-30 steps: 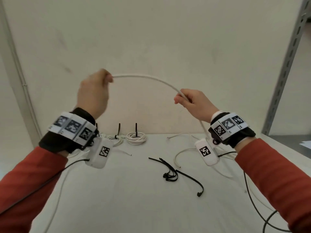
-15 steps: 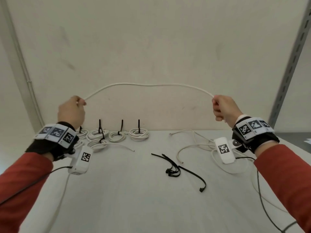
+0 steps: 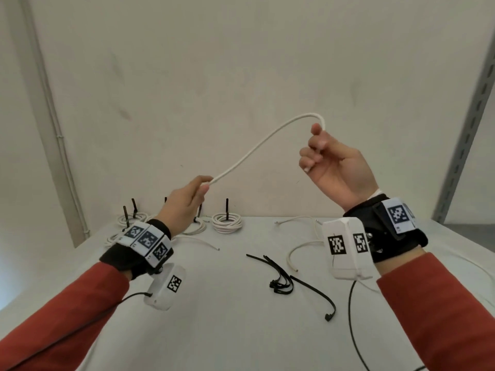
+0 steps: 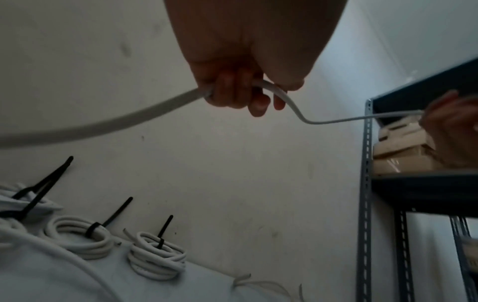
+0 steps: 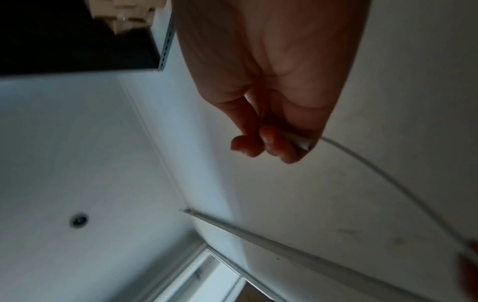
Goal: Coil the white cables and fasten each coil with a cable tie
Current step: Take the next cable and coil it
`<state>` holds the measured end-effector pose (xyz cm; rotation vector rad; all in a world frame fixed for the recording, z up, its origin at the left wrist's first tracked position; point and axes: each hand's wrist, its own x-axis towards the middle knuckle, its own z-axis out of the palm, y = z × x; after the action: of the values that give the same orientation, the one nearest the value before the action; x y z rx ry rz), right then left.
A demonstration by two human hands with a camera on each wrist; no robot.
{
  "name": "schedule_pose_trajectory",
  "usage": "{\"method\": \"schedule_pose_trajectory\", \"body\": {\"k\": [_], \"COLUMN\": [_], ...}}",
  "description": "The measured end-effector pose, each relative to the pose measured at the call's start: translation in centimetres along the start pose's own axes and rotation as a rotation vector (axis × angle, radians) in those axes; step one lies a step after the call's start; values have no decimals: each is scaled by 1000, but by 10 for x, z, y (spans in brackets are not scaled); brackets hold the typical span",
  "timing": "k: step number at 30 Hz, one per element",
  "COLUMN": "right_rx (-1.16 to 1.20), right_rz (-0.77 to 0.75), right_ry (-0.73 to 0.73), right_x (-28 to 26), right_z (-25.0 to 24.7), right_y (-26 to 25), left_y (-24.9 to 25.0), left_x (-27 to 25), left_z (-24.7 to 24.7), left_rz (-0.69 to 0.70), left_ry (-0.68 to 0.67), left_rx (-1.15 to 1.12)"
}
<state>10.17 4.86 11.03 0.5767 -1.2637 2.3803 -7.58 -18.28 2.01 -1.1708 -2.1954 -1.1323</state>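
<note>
Red sleeves (image 3: 67,311) are being seen at the near edge of the surface (image 3: 214,330), each wrist carrying a black band and a white tagged box.

Loose black cable ties (image 3: 281,283) are lying in a small bunch on the middle of the surface, one longer tie trailing toward the near right.

A loose white cable (image 3: 293,254) is lying curved just beyond the ties, toward the right edge.

The white cable being worked (image 3: 257,149) is being held in the air above the surface, between both hands. The left hand (image 3: 184,203) is being kept lower, fingers curled round the cable; in the left wrist view the cable (image 4: 289,102) is being seen passing through the closed fingers (image 4: 232,96), its tail sagging away to the left. The right hand (image 3: 336,167) is being held higher, pinching the cable's end between thumb and fingertips (image 5: 274,143), the cable arching over just above the pinch.

Finished coils (image 3: 227,223), each bound with a black tie standing upright, are sitting in a row along the far edge toward the left corner, against the wall (image 3: 241,62).

A grey metal shelf upright (image 3: 466,129) is standing beyond the right edge.
</note>
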Motion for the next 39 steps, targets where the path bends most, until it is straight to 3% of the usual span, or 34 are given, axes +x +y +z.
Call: {"method": "schedule_pose_trajectory", "body": {"k": [4, 6, 10, 12, 15, 18, 20, 26, 30, 33, 37, 39], "right_rx": [84, -110, -727, -1161, -1800, -2024, -2001, -2086, -1950, -1616, -816, -514], "right_rz": [-185, -250, -321, -307, -191, -39, 18, -62, 2, 29, 242, 271], "right_ry": [88, 132, 127, -8, -350, -549, -592, -669, -591, -513, -381, -353], "right_x": [7, 11, 18, 17, 11, 4, 0, -6, -12, -15, -19, -18], "right_z": [8, 10, 9, 5, 2, 4, 5, 4, 6, 9, 20, 25], "right_y": [-2, 4, 29, 40, 48, 47, 45, 42, 39, 38, 39, 37], "left_y": [1, 7, 25, 35, 42, 38, 32, 50, 49, 49, 51, 53], "left_x": [-12, -20, -26, -25, -20, -14, -10, 3, 12, 14, 16, 16], "left_z": [7, 9, 8, 4, -9, -23, -29, -48, -58, -55, -40, -29], "left_rz": [157, 332, 581, 646, 680, 668, 666, 713, 716, 665, 559, 484], "left_ry": [-92, -82, -94, -91, -66, -89, -107, -36, 18, 16, 57, 88], "left_rx": [339, 451, 495, 480, 486, 549, 582, 521, 494, 420, 159, 67]}}
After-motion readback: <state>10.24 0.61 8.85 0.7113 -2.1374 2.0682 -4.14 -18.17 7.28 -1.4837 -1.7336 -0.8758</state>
